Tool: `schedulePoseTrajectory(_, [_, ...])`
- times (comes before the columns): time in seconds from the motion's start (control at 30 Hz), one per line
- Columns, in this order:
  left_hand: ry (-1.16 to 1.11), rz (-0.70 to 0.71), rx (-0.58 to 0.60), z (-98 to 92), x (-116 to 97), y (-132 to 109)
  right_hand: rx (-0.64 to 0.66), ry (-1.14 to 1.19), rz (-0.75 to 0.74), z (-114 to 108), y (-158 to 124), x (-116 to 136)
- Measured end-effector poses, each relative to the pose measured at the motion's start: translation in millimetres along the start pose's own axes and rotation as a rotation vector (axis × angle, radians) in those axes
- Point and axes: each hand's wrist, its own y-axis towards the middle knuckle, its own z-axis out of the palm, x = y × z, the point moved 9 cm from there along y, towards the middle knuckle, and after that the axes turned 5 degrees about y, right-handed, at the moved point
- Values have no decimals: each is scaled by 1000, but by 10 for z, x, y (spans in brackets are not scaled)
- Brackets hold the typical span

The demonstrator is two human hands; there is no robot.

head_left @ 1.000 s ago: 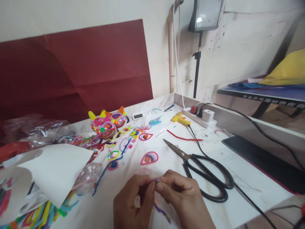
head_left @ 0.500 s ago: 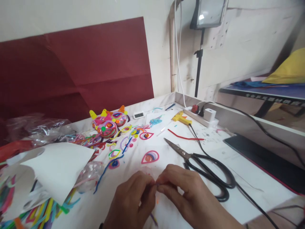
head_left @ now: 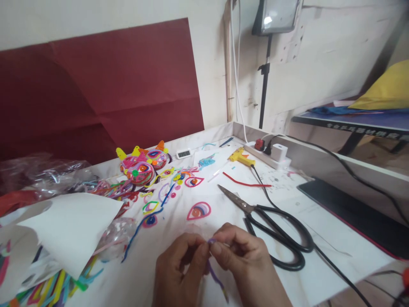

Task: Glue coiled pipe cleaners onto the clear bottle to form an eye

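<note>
Both hands meet at the front middle of the table, pinching a purple pipe cleaner [head_left: 214, 275]. Its upper end bends in a small curl between the fingertips, and its tail hangs down between the palms. My left hand [head_left: 182, 268] grips it with thumb and forefinger. My right hand [head_left: 244, 260] pinches the curled end from the other side. Just beyond the fingers lies a pink-rimmed eye shape [head_left: 198, 210] with an orange centre. Large black-handled scissors [head_left: 275, 230] rest to the right of my right hand, blades slightly apart.
A yellow glue gun [head_left: 242, 157] lies near a power strip [head_left: 266, 155]. Colourful decorated animal-like faces [head_left: 140, 168] sit at the back left. White paper [head_left: 73, 226] covers part of a pile of pipe cleaners [head_left: 60, 288]. A dark flat pad [head_left: 348, 217] lies right, with a cable crossing the table edge.
My hands have turned, with the fingertips lifted slightly, so the purple pipe cleaner's curl and hanging tail show more. The view has shifted a little; the table items lie as before.
</note>
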Motion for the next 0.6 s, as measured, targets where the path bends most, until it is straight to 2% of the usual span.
schedulePoseTrajectory(0.13, [-71,14,-62,24,14,-30,-61,158,-73,-11,2,-98])
schedulePoseTrajectory(0.23, [-3,81,-27,5,-15,-4,-28,153,-54,9,14,-77])
schedulePoseTrajectory(0.3, [127,157,31,-16,-66,24,26,20,36,30,21,-57])
schedulePoseTrajectory(0.37, [311,267,92,-31,-147,39,92,-208,75,42,23,31])
schedulePoseTrajectory(0.43, [478,400,141,-27,-249,26,184,-496,-53,102,25,240])
schedulePoseTrajectory(0.5, [601,511,155,-20,-346,5,306,-772,-268,242,-13,453])
schedulePoseTrajectory(0.6, [674,577,159,-19,-447,3,440,-995,-441,409,-76,580])
